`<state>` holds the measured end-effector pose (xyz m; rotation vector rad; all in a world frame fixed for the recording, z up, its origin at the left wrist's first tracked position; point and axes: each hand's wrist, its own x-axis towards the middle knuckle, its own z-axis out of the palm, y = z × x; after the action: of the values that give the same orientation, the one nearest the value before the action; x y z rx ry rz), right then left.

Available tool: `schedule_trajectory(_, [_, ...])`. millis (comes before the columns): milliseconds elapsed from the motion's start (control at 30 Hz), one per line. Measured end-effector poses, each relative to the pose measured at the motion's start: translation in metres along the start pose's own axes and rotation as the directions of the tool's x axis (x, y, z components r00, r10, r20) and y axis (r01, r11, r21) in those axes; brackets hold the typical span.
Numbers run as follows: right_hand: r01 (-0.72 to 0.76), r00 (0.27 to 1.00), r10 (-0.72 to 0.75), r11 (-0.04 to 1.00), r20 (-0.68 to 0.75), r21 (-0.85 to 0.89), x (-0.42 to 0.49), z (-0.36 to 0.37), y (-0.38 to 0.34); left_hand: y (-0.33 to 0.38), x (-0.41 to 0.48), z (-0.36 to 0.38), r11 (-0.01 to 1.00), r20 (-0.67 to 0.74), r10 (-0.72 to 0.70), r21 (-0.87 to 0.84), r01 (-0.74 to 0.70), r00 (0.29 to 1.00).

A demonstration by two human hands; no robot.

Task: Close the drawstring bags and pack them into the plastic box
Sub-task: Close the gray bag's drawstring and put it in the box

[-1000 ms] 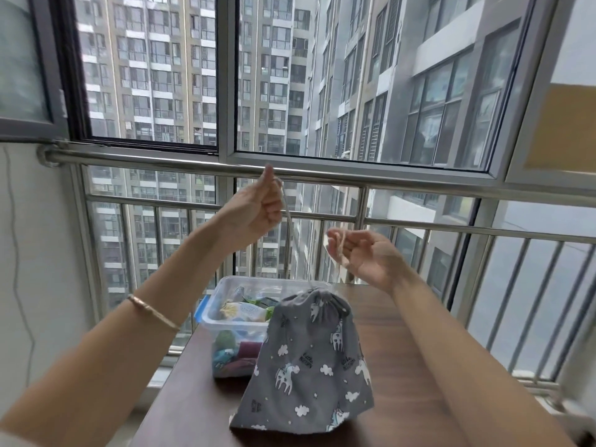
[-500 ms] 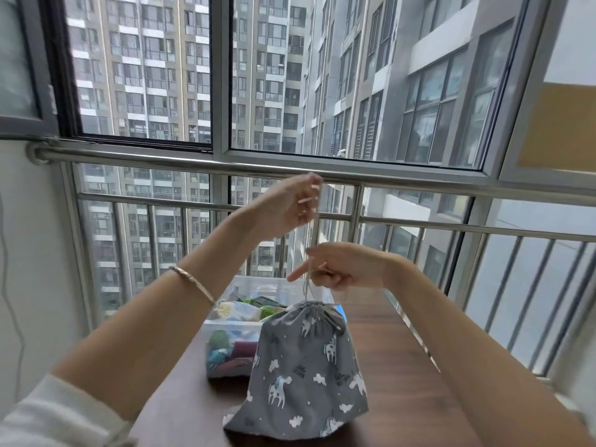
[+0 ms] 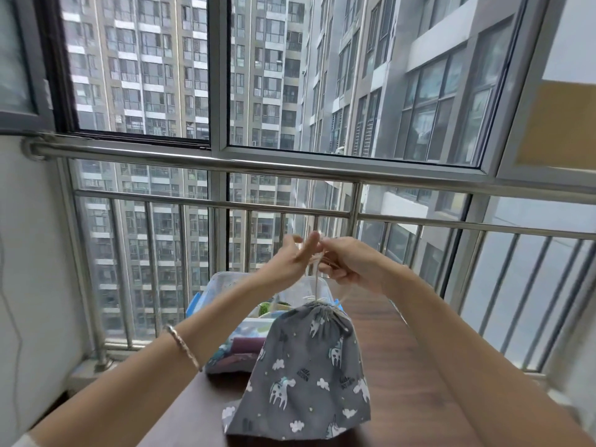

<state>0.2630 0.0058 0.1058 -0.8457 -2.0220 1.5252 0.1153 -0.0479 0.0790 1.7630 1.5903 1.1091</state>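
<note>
Both hands have come together above the grey drawstring bag [image 3: 306, 375], left hand [image 3: 290, 262] and right hand [image 3: 351, 269] pinching its cord [image 3: 317, 282]. It stands on the tabletop [image 3: 403, 366] before the plastic box [image 3: 222, 285]. The bag looks soft and light, best lifted by the gathered neck.

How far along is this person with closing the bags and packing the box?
Done: the grey bag is gathered shut at its mouth, and the plastic box behind it already holds colourful items. In hand: left hand and right hand hold the cord above the bag, apparently tying it. Left: the bag stands on the table, not yet in the box.
</note>
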Motion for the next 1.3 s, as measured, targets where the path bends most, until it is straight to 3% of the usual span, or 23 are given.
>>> schedule_trajectory(100, [0.061, 0.993, -0.065, 0.997, -0.097, -0.046, 0.003, 0.0, 0.002, -0.015, -0.001, -0.006, 0.982, -0.166, 0.003, 0.188, 0.029, 0.986])
schedule_trajectory(167, [0.078, 0.984, -0.097, 0.989, -0.152, -0.124, 0.004, 0.002, 0.003, -0.017, -0.004, -0.01, 0.959, -0.153, 0.028, 0.282, 0.017, 0.988])
schedule_trajectory(233, [0.079, 0.975, -0.115, 0.978, -0.188, -0.192, 0.006, 0.005, 0.003, -0.016, -0.003, -0.013, 0.983, 0.0, -0.007, 0.183, 0.006, 1.0])
schedule_trajectory(300, [0.074, 0.975, -0.12, 0.969, -0.185, -0.235, 0.006, 0.006, 0.002, -0.012, -0.005, -0.013, 0.995, 0.18, -0.094, -0.012, 0.098, 0.979])
schedule_trajectory(367, [0.054, 0.982, -0.098, 0.964, -0.162, -0.26, 0.005, 0.006, 0.0, -0.012, -0.006, -0.012, 0.974, 0.255, -0.154, -0.126, 0.191, 0.955])
schedule_trajectory(500, [-0.06, 0.988, 0.012, 0.947, -0.152, -0.316, 0.0, -0.003, -0.009, -0.01, -0.006, -0.008, 0.949, 0.299, -0.097, -0.26, 0.179, 0.949])
schedule_trajectory(633, [-0.116, 0.993, 0.107, 0.93, -0.046, -0.349, -0.011, -0.014, -0.01, -0.006, -0.008, -0.013, 0.939, 0.219, -0.084, -0.31, 0.151, 0.972])
schedule_trajectory(767, [0.118, 0.986, -0.164, 0.811, -0.028, -0.573, -0.012, -0.005, 0.007, -0.001, -0.009, -0.018, 0.942, 0.246, -0.065, -0.306, 0.141, 0.967])
schedule_trajectory(833, [0.186, 0.972, -0.231, 0.86, -0.038, -0.475, -0.008, -0.003, 0.015, 0.004, -0.01, -0.024, 0.964, 0.251, -0.085, -0.224, 0.143, 0.964])
schedule_trajectory(900, [0.167, 0.984, -0.178, 0.954, -0.026, -0.248, -0.006, -0.005, 0.018, 0.008, -0.012, -0.028, 0.979, 0.221, -0.098, -0.151, 0.134, 0.97])
schedule_trajectory(1000, [0.128, 0.981, -0.129, 0.992, 0.144, 0.019, -0.004, -0.007, 0.019, 0.013, -0.013, -0.027, 0.989, 0.174, -0.078, -0.108, 0.098, 0.982])
schedule_trajectory(1100, [0.094, 0.953, -0.112, 0.993, 0.283, 0.075, -0.005, -0.007, 0.016, 0.014, -0.012, -0.028, 0.992, 0.137, -0.055, -0.102, 0.07, 0.989])
schedule_trajectory(1200, [0.12, 0.986, -0.107, 0.988, 0.131, -0.097, -0.008, -0.005, 0.009, 0.013, -0.015, -0.03, 0.994, 0.128, -0.049, -0.087, 0.06, 0.991])
schedule_trajectory(1300, [0.319, 0.947, -0.318, 0.947, -0.043, 0.026, -0.009, -0.005, 0.005, 0.015, -0.018, -0.026, 0.996, 0.153, -0.024, -0.086, 0.037, 0.988])
